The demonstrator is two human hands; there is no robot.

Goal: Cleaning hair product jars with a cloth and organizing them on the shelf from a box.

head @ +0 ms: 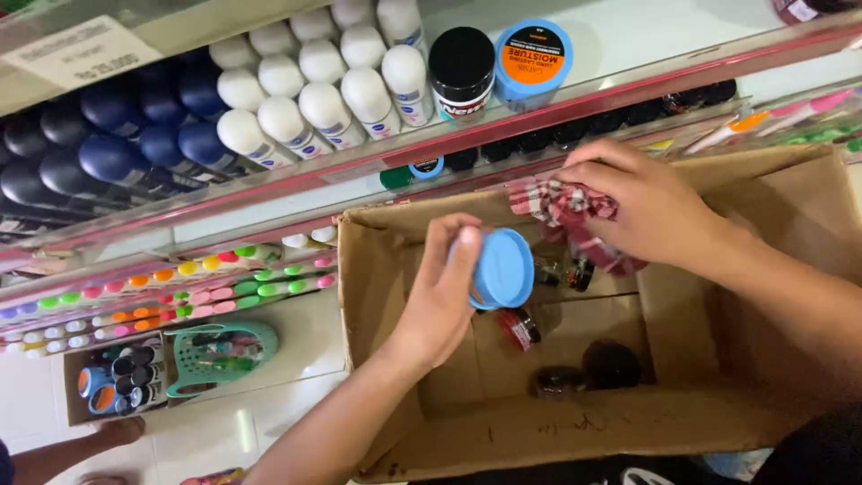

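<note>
The near wall of the cardboard box (575, 431) runs closest to the viewer, its top edge bare and slightly crumpled, with the person's two forearms crossing over it. The left hand (444, 301) reaches in over the box's left wall, fingers curled snugly around a round jar with a blue lid (503, 268), thumb along the near side and fingertips (467, 256) on the lid's rim, so the jar hangs above the open box. The right hand (651, 211) sits just beyond the jar, fingers pinched tightly on a bunched red-and-white checked cloth (566, 211) at the box's far edge.

Below the left fingers the box floor is mostly open brown cardboard. I count one small red-lidded jar (519, 328) lying directly under the blue lid, and two dark round jars (588, 370) further toward the right forearm; a couple of small dark items sit just under the cloth, too hidden to count surely.

Beyond the right fingers runs a shelf edge with a red rail (539, 126). Above it stand about a dozen white roll-on bottles (314, 90), roughly ten dark blue ones (117, 135), one black-lidded jar (461, 67) and one blue-and-orange-lidded jar (533, 58). Left of the left fingers, a green basket (220, 355) rests on the floor.
</note>
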